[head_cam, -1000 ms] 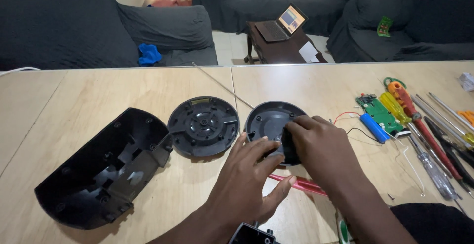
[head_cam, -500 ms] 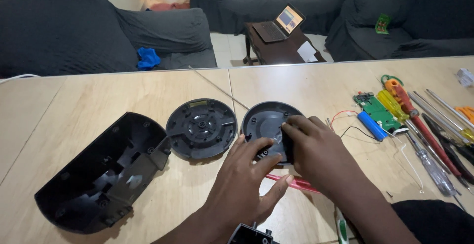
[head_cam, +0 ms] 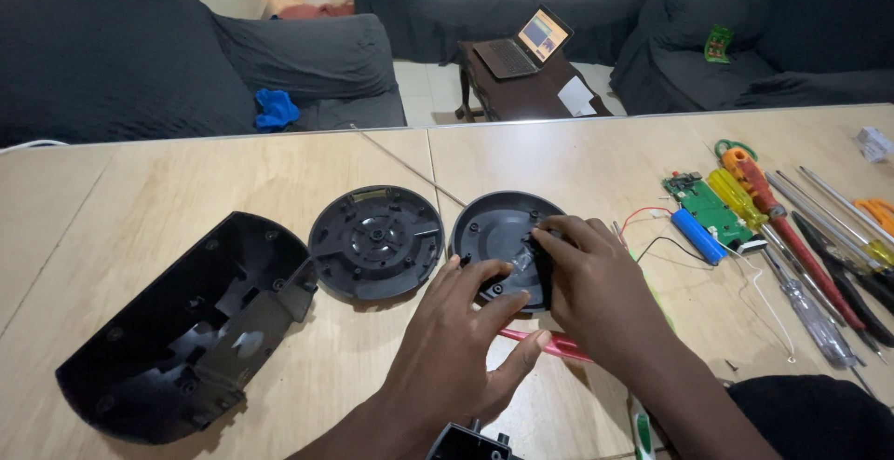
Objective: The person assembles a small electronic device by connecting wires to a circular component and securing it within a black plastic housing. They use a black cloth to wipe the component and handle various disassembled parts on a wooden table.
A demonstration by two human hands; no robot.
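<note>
A round black plastic disc lies on the wooden table in front of me. My right hand grips its near right rim, fingers pinching a small black part on it. My left hand rests on the disc's near edge, fingertips touching the same spot. A second black round disc lies just to the left. A large curved black housing shell lies at the near left. A red-handled tool lies under my hands.
At the right lie a green circuit board, a blue cylindrical cell with thin wires, and several screwdrivers. A small black part sits at the near edge. Dark sofas and a low table with a laptop stand beyond.
Both hands have stayed on the right disc, with the fingers shifting slightly on its rim. The other parts have not moved.
</note>
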